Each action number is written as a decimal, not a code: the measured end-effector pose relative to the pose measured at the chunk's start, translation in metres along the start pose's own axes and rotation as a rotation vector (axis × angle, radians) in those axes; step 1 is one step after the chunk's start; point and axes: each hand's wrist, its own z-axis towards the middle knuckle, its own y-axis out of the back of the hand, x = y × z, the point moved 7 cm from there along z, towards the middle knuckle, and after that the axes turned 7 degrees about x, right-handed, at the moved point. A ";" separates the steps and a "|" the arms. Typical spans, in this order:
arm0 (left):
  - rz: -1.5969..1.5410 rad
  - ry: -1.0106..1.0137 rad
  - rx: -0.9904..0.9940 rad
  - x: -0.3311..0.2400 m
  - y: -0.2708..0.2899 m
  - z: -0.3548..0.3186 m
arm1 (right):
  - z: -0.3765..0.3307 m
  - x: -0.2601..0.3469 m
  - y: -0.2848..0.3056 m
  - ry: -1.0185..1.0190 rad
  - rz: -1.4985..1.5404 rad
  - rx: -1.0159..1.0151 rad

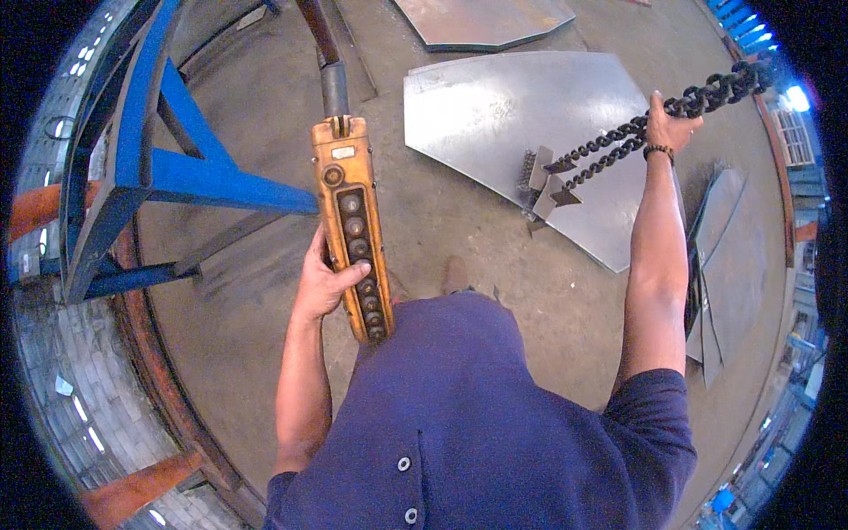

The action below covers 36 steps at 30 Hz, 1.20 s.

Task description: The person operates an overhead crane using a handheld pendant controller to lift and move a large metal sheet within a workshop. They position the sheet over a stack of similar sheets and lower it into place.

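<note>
My left hand (327,281) is wrapped around a yellow crane pendant control (377,256), its thumb resting on one of the dark round buttons. The control hangs upright from a thick dark cable (334,87). At the right, my outstretched right hand (669,128) grips a heavy black lifting chain (720,91). Two lengths of that chain slant down from the hand to a pair of metal plate clamps (549,190). The clamps sit at the near edge of a large grey sheet-metal plate (477,102); whether they bite on it I cannot tell.
A blue steel frame (230,184) stands close on the left. Another stack of plates (481,22) lies on the floor at the far side. More cut plates (729,230) lie to the right, beyond my right forearm. A brick wall (79,389) runs along the left.
</note>
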 end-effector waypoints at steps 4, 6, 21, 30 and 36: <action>0.036 -0.004 -0.015 -0.005 0.002 -0.001 | -0.002 -0.004 0.002 0.051 0.081 0.052; 0.030 0.002 -0.009 0.000 0.003 -0.001 | -0.003 -0.003 0.004 0.075 -0.041 0.038; -0.039 0.015 0.064 -0.004 0.009 -0.008 | -0.048 0.043 -0.024 0.185 0.212 0.180; -0.044 0.040 0.023 0.008 0.008 -0.011 | -0.089 0.056 -0.036 0.075 0.483 0.476; -0.180 -0.040 0.018 -0.001 -0.009 0.008 | -0.070 0.071 -0.057 -0.009 0.233 0.629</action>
